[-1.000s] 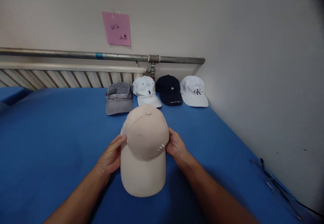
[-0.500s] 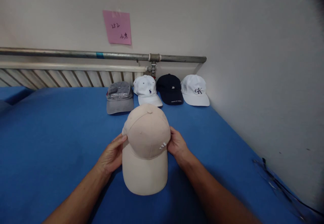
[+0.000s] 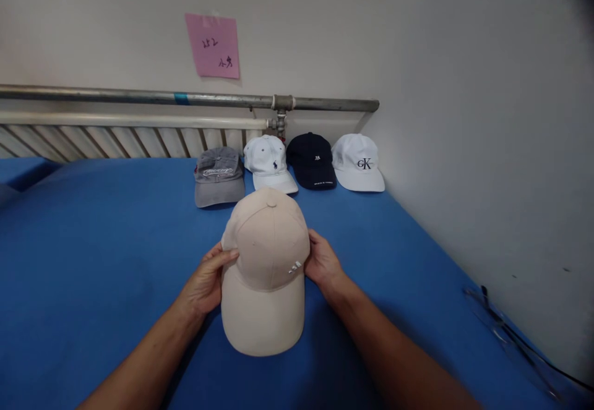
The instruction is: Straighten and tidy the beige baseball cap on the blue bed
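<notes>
A beige baseball cap (image 3: 266,243), its brim toward me and a small pale emblem low on its front, is held between both hands. My left hand (image 3: 207,279) grips its left side, the thumb lying on the crown just above the brim. On the other side my right hand (image 3: 323,260) holds the cap's edge, with some fingers hidden behind it. Beyond it, along the wall, sit a grey cap (image 3: 219,178), a white cap with a dark embroidered figure (image 3: 269,161), a black cap (image 3: 310,159) and a white cap with dark letters (image 3: 356,161).
Blue cloth (image 3: 102,249) covers the surface under the caps. A radiator (image 3: 153,141) and a metal pipe (image 3: 130,96) run along the back wall, below a pink note (image 3: 213,46). Glasses (image 3: 505,329) lie at the right, by the side wall.
The beige cap has shifted slightly left in both hands and turned a little. My left thumb reaches further onto the crown. The row of caps is the same.
</notes>
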Demonstrator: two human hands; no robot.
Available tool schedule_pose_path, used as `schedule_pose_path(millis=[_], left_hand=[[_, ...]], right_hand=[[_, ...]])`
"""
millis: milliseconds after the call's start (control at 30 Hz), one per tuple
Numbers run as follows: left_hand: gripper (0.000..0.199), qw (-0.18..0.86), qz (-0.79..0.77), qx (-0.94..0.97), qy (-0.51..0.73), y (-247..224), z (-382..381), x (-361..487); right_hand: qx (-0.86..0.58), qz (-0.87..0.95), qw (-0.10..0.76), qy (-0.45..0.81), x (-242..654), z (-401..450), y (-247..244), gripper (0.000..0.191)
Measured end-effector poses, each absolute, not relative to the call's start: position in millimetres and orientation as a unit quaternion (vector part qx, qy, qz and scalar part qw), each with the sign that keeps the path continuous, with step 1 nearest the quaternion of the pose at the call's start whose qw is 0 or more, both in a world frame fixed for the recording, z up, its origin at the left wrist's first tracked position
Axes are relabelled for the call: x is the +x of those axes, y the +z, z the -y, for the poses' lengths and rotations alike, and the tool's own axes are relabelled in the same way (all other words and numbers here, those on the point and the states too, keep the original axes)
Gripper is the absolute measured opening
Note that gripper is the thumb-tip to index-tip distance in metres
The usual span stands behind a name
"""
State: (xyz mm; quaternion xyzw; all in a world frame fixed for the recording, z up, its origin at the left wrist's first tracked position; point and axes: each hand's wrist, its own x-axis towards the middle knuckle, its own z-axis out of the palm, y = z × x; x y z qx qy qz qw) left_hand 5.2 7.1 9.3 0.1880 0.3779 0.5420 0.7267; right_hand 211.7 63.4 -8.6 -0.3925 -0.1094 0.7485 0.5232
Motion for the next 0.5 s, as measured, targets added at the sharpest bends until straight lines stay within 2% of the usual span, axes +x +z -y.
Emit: schedule_pose_path(millis=[300, 500], left_hand=[[0.036, 0.709, -0.435, 0.161, 0.531, 9.2, -10.5, 9.5], [0.031, 0.734, -0.404, 0.156, 0.524, 9.0, -11.0, 5.9]], right_hand=[[-0.377, 0.121, 0.546, 0.739, 213.3, -63.2, -16.8, 0.014], [-0.386, 0.117, 0.550, 0.732, 212.9, -62.6, -12.9, 0.016]])
